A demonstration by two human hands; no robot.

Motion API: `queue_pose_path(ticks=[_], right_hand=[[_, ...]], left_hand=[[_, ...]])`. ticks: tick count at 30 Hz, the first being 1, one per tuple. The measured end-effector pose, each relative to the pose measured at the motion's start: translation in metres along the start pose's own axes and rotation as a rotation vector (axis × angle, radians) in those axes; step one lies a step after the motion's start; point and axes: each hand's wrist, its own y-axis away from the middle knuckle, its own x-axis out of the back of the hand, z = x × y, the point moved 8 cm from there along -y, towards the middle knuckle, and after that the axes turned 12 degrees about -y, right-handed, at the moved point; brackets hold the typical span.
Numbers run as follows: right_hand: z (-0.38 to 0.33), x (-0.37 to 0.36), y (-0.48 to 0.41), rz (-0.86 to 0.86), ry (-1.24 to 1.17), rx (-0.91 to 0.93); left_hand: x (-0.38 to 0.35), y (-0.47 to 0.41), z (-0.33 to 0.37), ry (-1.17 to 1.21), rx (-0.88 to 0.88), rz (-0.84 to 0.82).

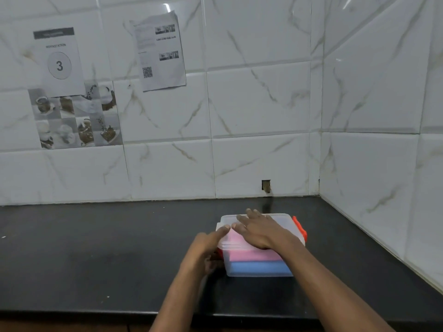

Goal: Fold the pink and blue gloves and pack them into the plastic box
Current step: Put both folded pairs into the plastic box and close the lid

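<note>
Left wall sheet [58, 61] showed a big "3" in a circle; heading above too blurred. Right sheet [159, 51] had a QR code, txt unreadable.

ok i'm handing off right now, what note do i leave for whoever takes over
Right hand flat on the lid, fingers straight.
Left hand: index finger on the lid's left corner, other fingers curled by the left red latch; grip unclear.
Pink gloves lie folded over blue gloves inside the plastic box on the counter.
Done: folding, packing, lid on.
To do: right red latch looks unclipped; probably snap both.
</note>
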Motion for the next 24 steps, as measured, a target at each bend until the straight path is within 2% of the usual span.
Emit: queue_pose_path(ticks=[5,8,17,24], right_hand=[[0.004,-0.003,-0.003,-0.015,0.010,-0.005],[0.005,-0.004,-0.003,-0.028,0.015,-0.016],[0.002,-0.005,0.000,-0.075,-0.001,-0.041],[0.002,-0.005,0.001,-0.089,-0.002,-0.049]], left_hand=[[0.006,-0.003,0.008,0.155,-0.042,0.140],[0.002,0.000,0.014,0.107,-0.113,0.211],[-0.006,0.000,0.027,-0.042,-0.236,0.188],[-0.005,-0.004,0.031,-0.136,-0.238,0.207]])
